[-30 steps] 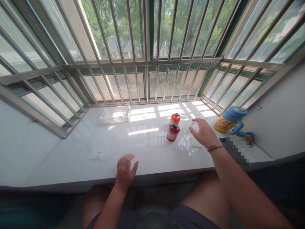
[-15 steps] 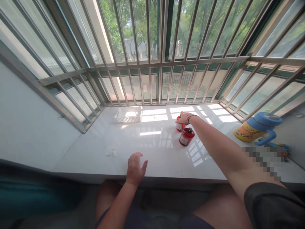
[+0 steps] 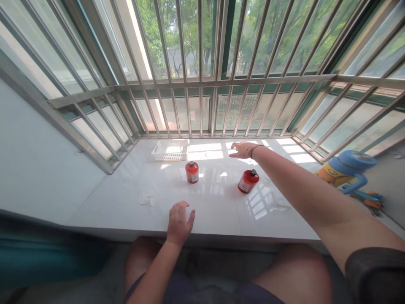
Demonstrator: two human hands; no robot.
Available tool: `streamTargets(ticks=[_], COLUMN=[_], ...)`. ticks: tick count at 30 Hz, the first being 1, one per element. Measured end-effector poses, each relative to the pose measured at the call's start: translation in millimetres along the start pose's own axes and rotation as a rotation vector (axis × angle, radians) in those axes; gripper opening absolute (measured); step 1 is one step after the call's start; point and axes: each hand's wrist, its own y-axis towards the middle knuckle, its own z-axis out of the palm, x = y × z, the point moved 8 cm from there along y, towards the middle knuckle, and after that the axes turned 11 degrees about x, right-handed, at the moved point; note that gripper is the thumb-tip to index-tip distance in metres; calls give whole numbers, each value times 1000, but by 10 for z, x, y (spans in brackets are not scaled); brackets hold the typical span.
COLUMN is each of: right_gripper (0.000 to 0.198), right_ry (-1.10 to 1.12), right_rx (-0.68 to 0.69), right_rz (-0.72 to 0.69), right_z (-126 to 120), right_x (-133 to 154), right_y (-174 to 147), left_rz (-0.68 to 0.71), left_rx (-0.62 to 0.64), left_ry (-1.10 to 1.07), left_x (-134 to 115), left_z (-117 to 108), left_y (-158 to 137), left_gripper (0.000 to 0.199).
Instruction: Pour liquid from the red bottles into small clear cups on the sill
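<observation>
Two red bottles with black caps and pale labels stand on the white sill. The left bottle (image 3: 192, 173) is upright in front of the basket, with neither hand on it. To its right is the other bottle (image 3: 248, 182), which looks slightly tilted in this wide view. My right hand (image 3: 242, 150) reaches out beyond that second bottle, holding nothing, its thumb and fingers parted. Near the front edge, my left hand (image 3: 180, 219) rests open with its thumb spread, below the left bottle and touching neither one.
A white plastic basket (image 3: 171, 150) sits at the back left by the barred window. At the right are a blue-and-yellow cartoon water bottle (image 3: 348, 166) and small blue and orange items (image 3: 373, 198). A scrap of clear film (image 3: 147, 201) lies on the left.
One red bottle, formerly in my right hand beside the other, now stands further left, let go. My right hand is empty, slightly higher in view. My left hand has barely moved.
</observation>
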Motion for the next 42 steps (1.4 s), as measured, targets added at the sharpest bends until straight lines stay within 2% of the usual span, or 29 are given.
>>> streamTargets(ticks=[3,6,9,11,13,15,22,25,29,32,34,36,39,42], right_gripper=[77,73,73,76,81,84,74,83,101,90,83,87,101,108], right_ry=[-52,-52,-17,29,80,124,110,39,-87,-189,-233,-245,-246,-253], right_rx=[46,136,207,235,247,244,236,221,295,380,384,328,167,-13], right_rz=[269,475,568,573,533,443,-19,-108,-30,38,40,21,19,93], right_z=[65,283,484,576,632,653,506,421,562,750,793,741,536,320], right_x=[-782,-1374,-1705,-1783,-1739,-1564,-459,-166,-110,-144,-133,-107,-139,-382], right_y=[-227,-463,-600,-610,-548,-423,35,31,-110,-215,-245,-249,-275,-391], left_rz=[4,10,15,13,9,7,4,4,7,5,1,0,-5,-4], left_rx=[-9,-24,-34,-36,-33,-30,-25,-21,-18,-19,-21,-21,-18,-18], left_ry=[8,12,25,36,46,54,61,61,55,54,54,52,53,53], left_x=[-2,-14,-37,-49,-58,-62,-63,-56,-46,-43,-40,-37,-28,-28], left_z=[2,-1,-11,-19,-26,-30,-28,-21,-8,-2,-1,-2,-2,-4], left_y=[-1,6,18,23,24,23,27,25,17,17,19,22,25,27], left_gripper=[16,15,12,11,11,10,10,10,10,10,10,9,7,7])
